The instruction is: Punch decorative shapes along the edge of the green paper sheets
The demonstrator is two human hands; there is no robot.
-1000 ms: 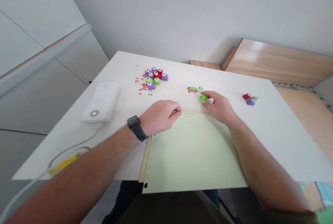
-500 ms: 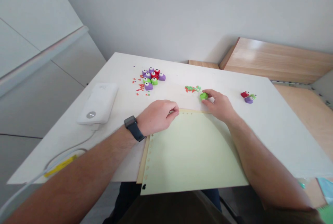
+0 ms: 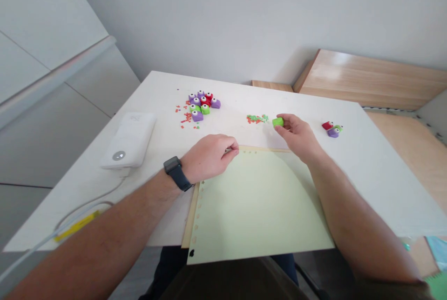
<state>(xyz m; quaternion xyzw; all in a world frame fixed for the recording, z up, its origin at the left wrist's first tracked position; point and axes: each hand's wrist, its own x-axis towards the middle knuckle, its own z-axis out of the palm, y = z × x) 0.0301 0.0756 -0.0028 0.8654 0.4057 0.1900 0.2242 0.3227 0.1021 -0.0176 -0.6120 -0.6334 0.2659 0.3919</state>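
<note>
My right hand [image 3: 298,135] grips a small green craft paper punch [image 3: 278,122] between thumb and fingers, just beyond the far edge of the paper. A pale green sheet [image 3: 261,202] lies over a yellowish one [image 3: 187,223], both reaching past the table's near edge. Small punched shapes run along the green sheet's left and far edges, with a black shape at its near left corner. My left hand [image 3: 211,156], a dark watch [image 3: 178,173] on its wrist, pinches the sheet at the far left corner; the fingertips partly hide that corner.
Several purple, red and green punches [image 3: 203,103] cluster at the far left among orange paper bits [image 3: 186,117]. Green and orange bits [image 3: 256,118] lie mid-table. More punches [image 3: 333,129] stand at right. A white power bank [image 3: 130,139] with a cable [image 3: 94,200] is at left.
My right hand has shifted slightly right and away from me, turning the green punch so another side shows. My left hand stays at the sheet's corner. The view has shifted slightly.
</note>
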